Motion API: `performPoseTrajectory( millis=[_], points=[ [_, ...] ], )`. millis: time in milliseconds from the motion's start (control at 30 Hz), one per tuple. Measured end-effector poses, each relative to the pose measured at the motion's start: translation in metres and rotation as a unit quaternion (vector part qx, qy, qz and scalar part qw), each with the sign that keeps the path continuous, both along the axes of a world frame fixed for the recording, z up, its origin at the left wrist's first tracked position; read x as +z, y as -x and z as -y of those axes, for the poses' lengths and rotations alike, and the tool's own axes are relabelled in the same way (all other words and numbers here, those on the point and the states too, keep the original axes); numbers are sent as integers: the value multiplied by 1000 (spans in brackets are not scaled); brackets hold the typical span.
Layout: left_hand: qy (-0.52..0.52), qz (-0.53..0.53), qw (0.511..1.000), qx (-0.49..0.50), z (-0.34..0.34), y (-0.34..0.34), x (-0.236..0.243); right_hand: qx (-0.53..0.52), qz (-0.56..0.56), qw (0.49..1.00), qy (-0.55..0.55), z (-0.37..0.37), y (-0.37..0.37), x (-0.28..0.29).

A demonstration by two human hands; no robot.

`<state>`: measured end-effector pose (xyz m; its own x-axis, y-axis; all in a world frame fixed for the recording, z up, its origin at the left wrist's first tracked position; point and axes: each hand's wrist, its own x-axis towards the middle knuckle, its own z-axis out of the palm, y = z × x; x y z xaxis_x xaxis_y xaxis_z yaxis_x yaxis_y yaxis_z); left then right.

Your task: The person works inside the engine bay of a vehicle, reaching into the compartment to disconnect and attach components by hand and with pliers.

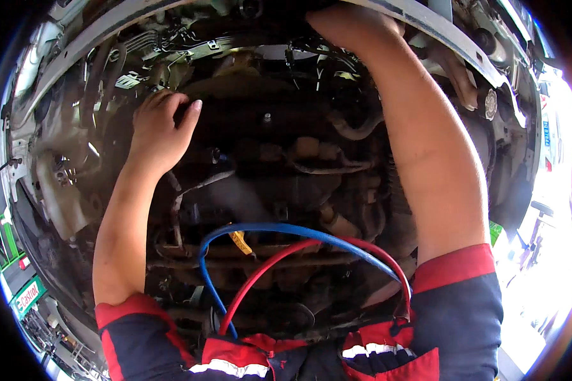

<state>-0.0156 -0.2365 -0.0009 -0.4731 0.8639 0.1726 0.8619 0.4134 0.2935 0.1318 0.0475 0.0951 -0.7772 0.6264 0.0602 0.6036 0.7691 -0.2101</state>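
My left hand reaches up at the left of a dark, grimy vehicle engine space. Its fingers curl over at a pale metal part, while the thumb points up and stands apart. The fingertips are hidden, so what they grip does not show. My right hand is raised at the top, beside a curved metal frame rail; shadow and the rail hide its fingers. In front of my chest, a blue hose and a red hose arch across each other. Neither hand touches the hoses.
A yellow tag or handle sits just under the blue hose's arch. Pipes and wiring, including a bent pipe, cross the engine space between my arms. A green-and-white sign stands at lower left. Bright light floods the right edge.
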Motion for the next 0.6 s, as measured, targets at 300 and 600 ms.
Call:
performPoseTrajectory(
  millis=[300,600],
  points=[
    [40,53,997,29,-6,-3,5,143,-170,970,96,-35,-18,-23],
    [35,21,999,26,-9,-7,6,54,-120,991,-33,-16,24,-57]
  ],
)
